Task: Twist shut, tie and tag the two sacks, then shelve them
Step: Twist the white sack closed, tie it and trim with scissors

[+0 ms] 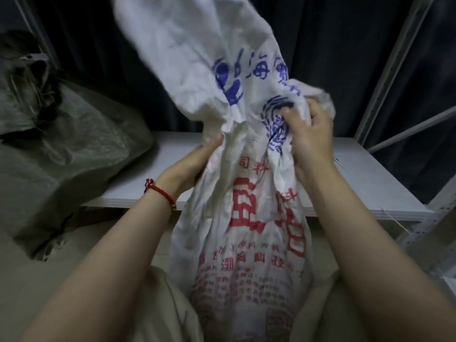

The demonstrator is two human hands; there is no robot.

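Two sacks are in sight. The white sack, printed in red and blue, stands in the middle of the frame between the person's knees, its neck gathered. The left hand clamps the neck from the left; the right hand grips bunched cloth on the right. One grey-green sack slumps at the left, against the one white shelf.

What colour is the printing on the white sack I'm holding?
Blue on the white sack's gathered top, red on its body below, seen in the head view.
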